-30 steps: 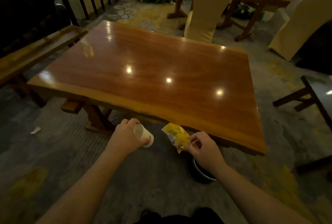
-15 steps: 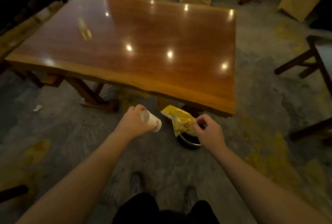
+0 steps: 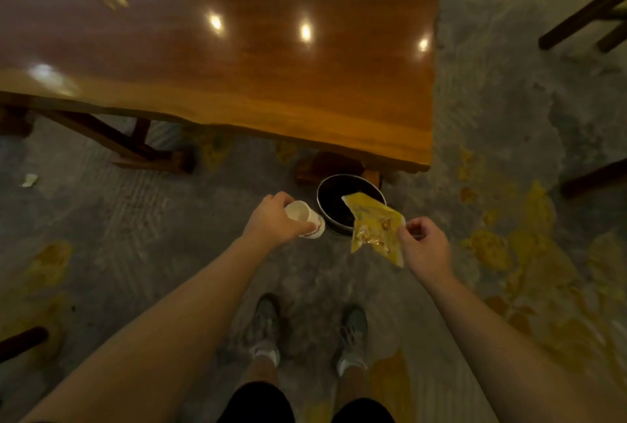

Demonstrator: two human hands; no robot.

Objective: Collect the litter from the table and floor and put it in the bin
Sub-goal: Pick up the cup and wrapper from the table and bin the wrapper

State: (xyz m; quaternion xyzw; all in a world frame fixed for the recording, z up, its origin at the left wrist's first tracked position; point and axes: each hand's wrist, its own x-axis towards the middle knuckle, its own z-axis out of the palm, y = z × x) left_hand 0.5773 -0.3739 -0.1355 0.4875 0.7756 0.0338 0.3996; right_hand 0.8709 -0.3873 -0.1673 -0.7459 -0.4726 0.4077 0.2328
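My left hand grips a white paper cup, tilted on its side just left of the bin. My right hand pinches a yellow snack wrapper by its edge; the wrapper's upper corner hangs over the bin's rim. The bin is round and dark with a metal rim, and it stands on the floor under the table's near right corner. A small white scrap of paper lies on the carpet far to the left.
The wooden table fills the upper view, its legs on the left. Dark chair legs stand at the right. My two shoes are on the patterned carpet below the bin.
The view has tilted down and closer to the bin. Both hands have moved towards the bin with the cup and wrapper; the wrapper now overlaps the rim.
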